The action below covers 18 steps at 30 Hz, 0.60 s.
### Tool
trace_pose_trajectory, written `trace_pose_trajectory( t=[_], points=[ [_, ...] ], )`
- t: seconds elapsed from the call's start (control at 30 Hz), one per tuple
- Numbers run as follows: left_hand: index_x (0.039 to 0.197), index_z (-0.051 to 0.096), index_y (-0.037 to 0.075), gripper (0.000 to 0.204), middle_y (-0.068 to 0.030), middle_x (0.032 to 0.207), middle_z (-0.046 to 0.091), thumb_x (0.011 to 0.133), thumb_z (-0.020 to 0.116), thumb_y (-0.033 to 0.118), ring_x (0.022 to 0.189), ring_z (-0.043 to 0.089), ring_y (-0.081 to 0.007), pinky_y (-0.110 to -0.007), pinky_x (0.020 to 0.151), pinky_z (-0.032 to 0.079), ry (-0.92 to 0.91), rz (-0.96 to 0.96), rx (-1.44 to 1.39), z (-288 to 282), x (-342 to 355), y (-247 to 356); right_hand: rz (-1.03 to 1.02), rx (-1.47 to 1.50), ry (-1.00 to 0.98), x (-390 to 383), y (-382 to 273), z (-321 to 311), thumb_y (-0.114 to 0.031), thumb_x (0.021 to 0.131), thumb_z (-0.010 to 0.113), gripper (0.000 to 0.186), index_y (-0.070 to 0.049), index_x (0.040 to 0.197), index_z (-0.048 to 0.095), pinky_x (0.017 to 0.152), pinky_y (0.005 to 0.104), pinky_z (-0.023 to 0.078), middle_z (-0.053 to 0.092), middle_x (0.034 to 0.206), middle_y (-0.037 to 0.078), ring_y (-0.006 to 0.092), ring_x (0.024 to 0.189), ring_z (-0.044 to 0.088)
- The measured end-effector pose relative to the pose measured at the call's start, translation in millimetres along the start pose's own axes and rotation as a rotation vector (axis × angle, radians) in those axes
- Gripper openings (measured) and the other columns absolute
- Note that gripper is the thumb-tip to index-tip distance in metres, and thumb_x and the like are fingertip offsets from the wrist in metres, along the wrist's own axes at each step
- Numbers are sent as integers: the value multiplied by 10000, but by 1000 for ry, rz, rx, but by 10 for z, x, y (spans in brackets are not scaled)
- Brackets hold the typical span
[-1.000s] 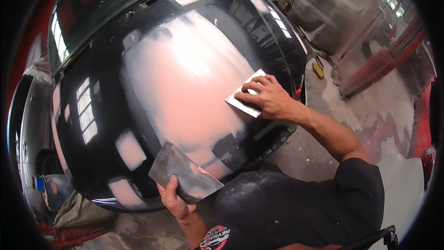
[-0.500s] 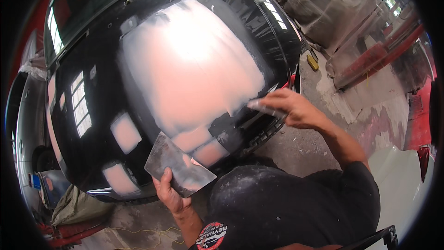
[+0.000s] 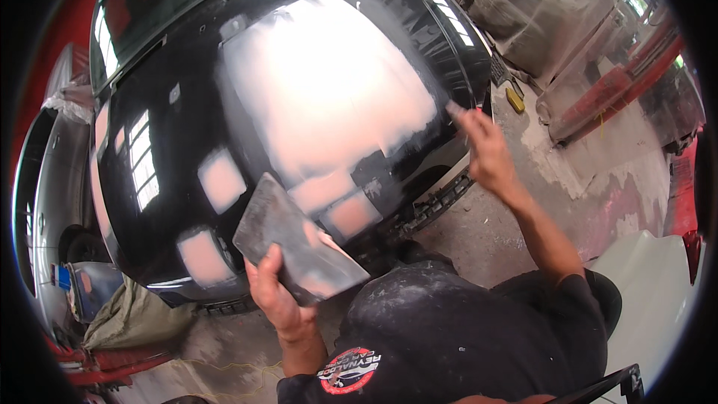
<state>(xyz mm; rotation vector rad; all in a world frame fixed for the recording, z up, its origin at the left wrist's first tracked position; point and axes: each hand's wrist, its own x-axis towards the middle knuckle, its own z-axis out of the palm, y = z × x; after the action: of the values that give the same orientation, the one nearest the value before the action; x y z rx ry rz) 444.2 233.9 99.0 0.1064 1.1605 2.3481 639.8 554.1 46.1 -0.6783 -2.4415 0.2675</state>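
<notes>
My left hand [image 3: 278,298] grips a flat grey mixing board [image 3: 280,228] by its near left edge, thumb on top. Smears and a small lump of pinkish body filler [image 3: 329,243] lie on the board. My right hand [image 3: 490,153] is closed around a small greyish spreader [image 3: 454,109], partly hidden by the fingers and slightly blurred. Its tip is at the right side of a black car hood [image 3: 172,172]. A large pale pink filler patch [image 3: 329,97] covers the middle of the hood, left of the spreader. Smaller pink patches [image 3: 222,181] lie nearer me.
A grey car [image 3: 56,187] stands at the left, with a bundled cloth [image 3: 138,318] near it. A yellow block [image 3: 514,101] lies on the floor at right, before a sheet-covered stack [image 3: 535,22]. A red metal beam [image 3: 621,93] and a pale panel [image 3: 647,292] are farther right.
My right hand has moved up and away from me with the spreader, along the hood's right side. The board is still in my left hand, and the whole view has shifted a little.
</notes>
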Motion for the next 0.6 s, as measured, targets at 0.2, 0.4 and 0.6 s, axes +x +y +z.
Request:
trace_pose_trajectory(
  t=[0.2,0.4,0.6],
  points=[
    [1302,515,-8,400,-169,1161,652,921,557,105,1001,679,-314,-456,881,581,120,4,-98,-561,-164,1,324,-198,-126,370,238,493,-75,847,502,469,-4,1310,540,963,480,455,587,1219,223,422,1118,556],
    [1306,520,18,397,-155,1175,648,927,567,125,1028,673,-305,-450,910,570,300,-11,-139,-1085,-425,-114,-110,4,-89,-101,-1085,736,26,715,527,570,23,1285,512,936,482,436,556,1231,201,392,1113,530],
    [1337,501,23,380,-121,1226,623,964,561,67,1074,653,-251,-416,921,558,226,25,42,-1024,-524,-386,-163,180,-404,7,-1549,114,93,769,526,572,-13,1328,581,998,438,480,623,1276,192,356,1184,585]
  ],
)
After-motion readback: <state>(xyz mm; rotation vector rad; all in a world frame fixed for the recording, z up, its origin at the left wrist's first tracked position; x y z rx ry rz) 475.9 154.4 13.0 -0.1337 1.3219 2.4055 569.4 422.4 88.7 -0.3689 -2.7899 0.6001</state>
